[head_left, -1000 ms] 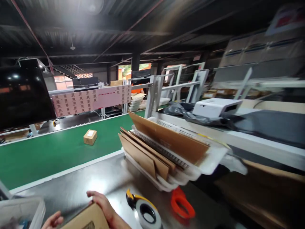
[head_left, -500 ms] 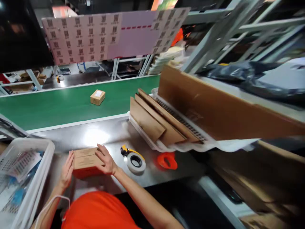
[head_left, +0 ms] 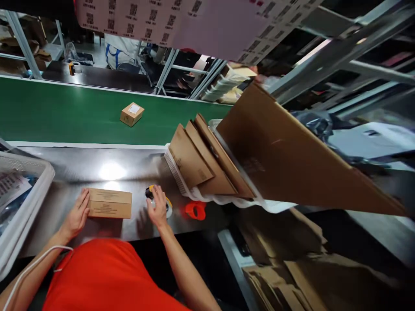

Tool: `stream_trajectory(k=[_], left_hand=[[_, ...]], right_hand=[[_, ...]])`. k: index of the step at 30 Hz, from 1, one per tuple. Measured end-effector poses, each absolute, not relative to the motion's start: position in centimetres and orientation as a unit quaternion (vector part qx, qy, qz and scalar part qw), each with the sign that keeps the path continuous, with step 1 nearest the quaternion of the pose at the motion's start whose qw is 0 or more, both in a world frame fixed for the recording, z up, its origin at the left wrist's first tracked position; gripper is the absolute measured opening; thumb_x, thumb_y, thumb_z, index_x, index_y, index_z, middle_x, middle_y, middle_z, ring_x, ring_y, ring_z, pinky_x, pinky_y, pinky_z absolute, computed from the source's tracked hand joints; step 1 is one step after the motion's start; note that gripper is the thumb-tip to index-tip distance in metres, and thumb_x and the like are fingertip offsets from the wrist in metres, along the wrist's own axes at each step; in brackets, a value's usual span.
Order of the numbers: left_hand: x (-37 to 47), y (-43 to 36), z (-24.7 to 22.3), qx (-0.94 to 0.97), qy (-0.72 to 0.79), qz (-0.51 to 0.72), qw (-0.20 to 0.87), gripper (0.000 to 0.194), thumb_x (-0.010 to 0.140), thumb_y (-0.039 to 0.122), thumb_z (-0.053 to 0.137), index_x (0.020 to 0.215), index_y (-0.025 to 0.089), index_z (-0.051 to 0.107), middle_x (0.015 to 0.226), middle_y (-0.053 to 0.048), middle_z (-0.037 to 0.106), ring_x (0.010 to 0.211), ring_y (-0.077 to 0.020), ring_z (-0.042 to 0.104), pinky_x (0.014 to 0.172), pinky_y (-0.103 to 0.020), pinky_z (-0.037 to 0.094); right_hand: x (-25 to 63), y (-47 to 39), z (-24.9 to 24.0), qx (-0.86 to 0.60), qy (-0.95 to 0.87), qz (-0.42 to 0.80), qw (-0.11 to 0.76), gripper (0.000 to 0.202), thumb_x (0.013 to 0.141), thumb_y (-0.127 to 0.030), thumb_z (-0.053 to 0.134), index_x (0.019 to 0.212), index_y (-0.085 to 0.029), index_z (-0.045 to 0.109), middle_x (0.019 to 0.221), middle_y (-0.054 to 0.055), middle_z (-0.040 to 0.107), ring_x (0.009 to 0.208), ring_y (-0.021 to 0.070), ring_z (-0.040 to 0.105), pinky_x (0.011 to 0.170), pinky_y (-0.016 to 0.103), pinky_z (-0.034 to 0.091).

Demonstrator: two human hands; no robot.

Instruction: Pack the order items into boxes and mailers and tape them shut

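While a white basket [head_left: 48, 172] takes up the left end of the desk [head_left: 71, 162], the left hand [head_left: 76, 214] lies against the left end of a carton [head_left: 110, 203] near the desk's front edge; whether it grips cannot be told. Just now the right hand [head_left: 158, 209] has left the carton's other end and spreads, fingers parted, over a tape dispenser [head_left: 169, 210], contact unclear. One hand alone thus seems to steady the carton, freeing the other. Rightmost, beyond an orange-red ring [head_left: 201, 211], cardboard sheets [head_left: 191, 157] stand in a white rack [head_left: 177, 170] reaching the far edge.
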State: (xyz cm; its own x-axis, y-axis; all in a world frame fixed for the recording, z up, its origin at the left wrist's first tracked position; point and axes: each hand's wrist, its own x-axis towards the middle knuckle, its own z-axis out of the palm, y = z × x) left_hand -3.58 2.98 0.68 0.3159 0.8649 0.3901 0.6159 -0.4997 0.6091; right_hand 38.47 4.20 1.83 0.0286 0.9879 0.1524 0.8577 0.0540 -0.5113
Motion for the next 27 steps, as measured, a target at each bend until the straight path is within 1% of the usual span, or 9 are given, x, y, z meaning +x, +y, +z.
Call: stream_trajectory(k=[3,6,8,10,13,17,19,23,27], left_hand=[[-3.3,3.1,0.1,0.784,0.462,0.369,0.188,0.063,0.115,0.026,0.04,0.177,0.025,0.033,0.184,-0.011,0.033,0.172,-0.0298,0.022,0.139,-0.052,0.034],[-2.7,3.2,-0.3,0.784,0.444,0.394,0.183,0.062,0.115,0.025,0.04,0.176,0.023,0.035,0.183,-0.012,0.033,0.172,-0.0302,0.023,0.139,-0.053,0.034],[-2.3,3.0,-0.4,0.784,0.437,0.4,0.183,0.061,0.114,0.024,0.041,0.175,0.021,0.038,0.182,-0.012,0.036,0.171,-0.0302,0.025,0.138,-0.053,0.035],[-1.9,2.6,0.0,0.779,0.449,0.395,0.19,0.059,0.115,0.026,0.041,0.173,0.02,0.042,0.18,-0.013,0.039,0.171,-0.0301,0.027,0.137,-0.053,0.037],[-1.5,2.0,0.8,0.761,0.483,0.376,0.215,0.056,0.116,0.029,0.039,0.17,0.02,0.047,0.18,-0.012,0.039,0.17,-0.029,0.032,0.137,-0.053,0.039],[-1.1,1.7,1.4,0.744,0.499,0.38,0.233,0.055,0.116,0.032,0.038,0.169,0.019,0.049,0.179,-0.012,0.039,0.168,-0.0275,0.036,0.137,-0.053,0.038],[-1.0,1.7,1.5,0.744,0.493,0.389,0.229,0.055,0.116,0.032,0.039,0.168,0.019,0.05,0.179,-0.013,0.039,0.168,-0.0268,0.036,0.137,-0.053,0.038],[-0.9,2.0,1.9,0.742,0.483,0.403,0.234,0.054,0.116,0.031,0.04,0.166,0.02,0.052,0.177,-0.012,0.043,0.166,-0.0261,0.04,0.136,-0.054,0.04],[-0.7,2.0,4.0,0.688,0.511,0.444,0.262,0.044,0.111,0.038,0.05,0.14,0.022,0.078,0.162,-0.013,0.064,0.158,-0.0305,0.053,0.131,-0.058,0.047]], right_hand=[[43.3,5.9,2.9,-0.812,-0.548,0.186,0.079,0.067,0.092,-0.015,0.059,0.158,-0.006,0.05,0.16,0.029,0.057,0.156,0.0346,0.05,0.125,0.05,0.042],[44.9,6.5,4.0,-0.816,-0.531,0.228,-0.014,0.048,0.081,-0.009,0.069,0.129,-0.008,0.065,0.116,0.022,0.079,0.114,0.0306,0.075,0.094,0.036,0.054],[44.8,6.4,5.0,-0.804,-0.55,0.221,-0.033,0.035,0.08,-0.01,0.069,0.115,-0.014,0.066,0.096,0.015,0.078,0.094,0.0281,0.076,0.082,0.033,0.052],[44.7,6.1,6.9,-0.794,-0.57,0.207,-0.039,0.031,0.081,-0.013,0.065,0.112,-0.017,0.064,0.09,0.009,0.076,0.086,0.027,0.074,0.078,0.033,0.051],[44.7,6.0,11.1,-0.742,-0.633,0.21,0.06,0.048,0.081,-0.02,0.064,0.129,-0.018,0.063,0.101,0.008,0.076,0.092,0.0274,0.076,0.085,0.036,0.057],[41.3,5.8,16.5,-0.534,-0.784,0.196,0.25,0.066,0.092,-0.026,0.063,0.158,-0.024,0.058,0.141,0.014,0.067,0.125,0.0292,0.071,0.105,0.043,0.058],[37.9,5.8,17.7,-0.448,-0.845,0.165,0.239,0.06,0.096,-0.022,0.059,0.156,-0.028,0.064,0.149,0.015,0.064,0.132,0.0302,0.067,0.107,0.044,0.057],[31.9,6.1,16.7,-0.373,-0.915,0.1,0.115,0.06,0.095,-0.015,0.055,0.15,-0.032,0.072,0.137,0.015,0.072,0.112,0.03,0.071,0.096,0.046,0.06],[31.6,6.5,14.8,-0.367,-0.923,0.074,0.086,0.068,0.088,-0.011,0.057,0.151,-0.031,0.072,0.139,0.014,0.072,0.112,0.0307,0.07,0.096,0.046,0.06]])
